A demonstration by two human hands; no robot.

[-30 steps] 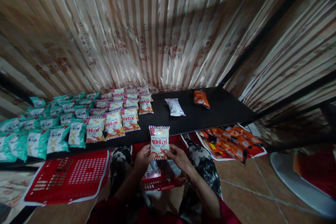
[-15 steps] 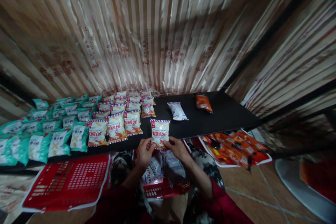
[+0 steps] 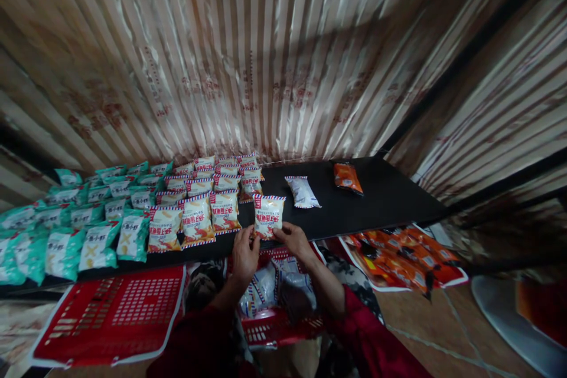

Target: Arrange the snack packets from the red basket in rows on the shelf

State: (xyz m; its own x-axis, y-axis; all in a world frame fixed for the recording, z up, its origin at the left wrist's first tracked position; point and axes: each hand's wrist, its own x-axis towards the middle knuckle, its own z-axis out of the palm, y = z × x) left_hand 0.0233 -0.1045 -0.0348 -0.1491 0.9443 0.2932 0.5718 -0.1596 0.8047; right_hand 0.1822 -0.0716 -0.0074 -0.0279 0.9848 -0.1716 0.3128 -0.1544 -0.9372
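Between my two hands a white-and-orange snack bag stands upright at the front edge of the black shelf, its printed front towards me. My left hand pinches its lower left side, and my right hand grips its lower right corner. To the left, matching snack bags are lined up in rows. A whitish snack bag lies by itself beyond my right hand. Below my hands, a red basket holds several bags with striped edges.
Teal snack bags fill the shelf's left end. An orange bag lies further right. An overturned-looking red basket is below left; orange bags sit in a container below right. A striped curtain hangs behind the shelf.
The held bag has come slightly nearer the shelf's row of bags and up, still between both hands. The view has shifted a little, showing more of the basket below.
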